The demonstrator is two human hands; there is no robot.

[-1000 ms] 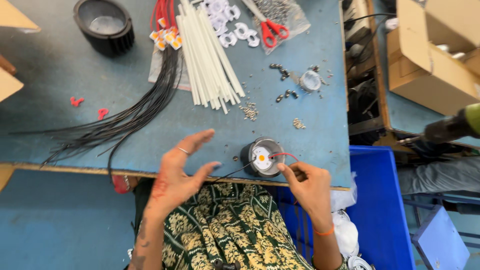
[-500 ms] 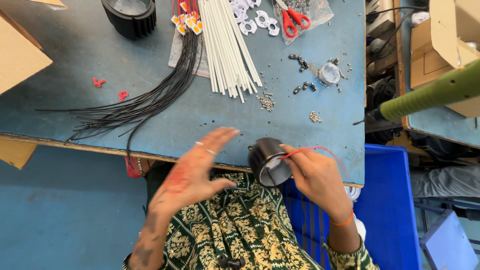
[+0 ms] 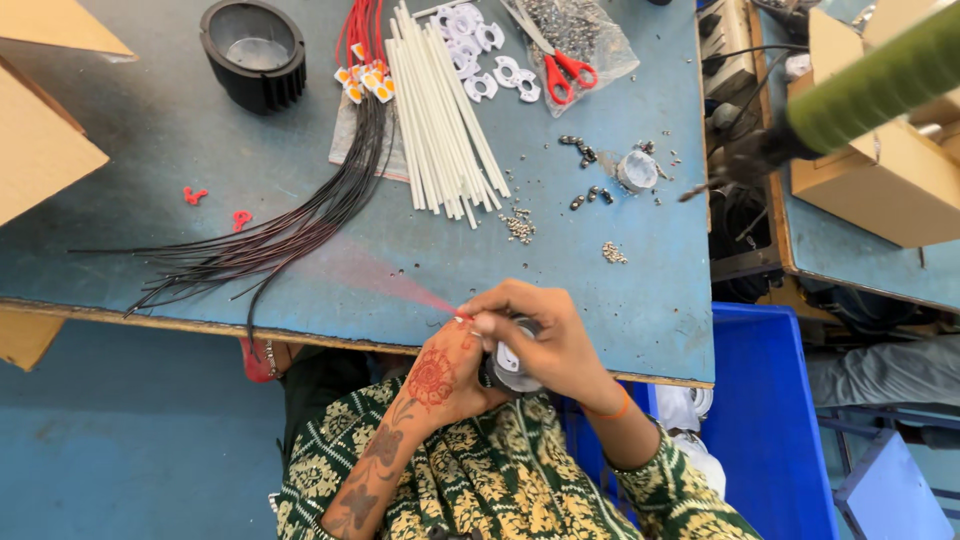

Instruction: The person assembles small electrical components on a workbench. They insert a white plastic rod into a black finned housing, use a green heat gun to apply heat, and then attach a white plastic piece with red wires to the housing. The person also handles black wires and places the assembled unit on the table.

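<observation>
A small black round housing (image 3: pixel 512 368) with a white part inside sits at the near edge of the blue table (image 3: pixel 150 130), over my lap. My left hand (image 3: pixel 438 378), painted with a henna flower, is closed against the housing's left side. Over the top of it curls my right hand (image 3: pixel 548 338), whose fingertips pinch the end of a thin red wire (image 3: pixel 405 287). The wire shows as a blurred red streak running up and left across the table.
A bundle of black wires (image 3: pixel 290 232), white tubes (image 3: pixel 440 120), red scissors (image 3: pixel 566 72), loose screws (image 3: pixel 520 226) and a larger black housing (image 3: pixel 253 55) lie on the table. Cardboard boxes (image 3: pixel 45 150) flank it. A blue bin (image 3: pixel 770 420) stands right. Another person's green sleeve (image 3: pixel 880 85) reaches in.
My left hand, open and spread before, has closed in against the housing. My right hand has shifted over the housing's top, and the red wire now streaks out to the left.
</observation>
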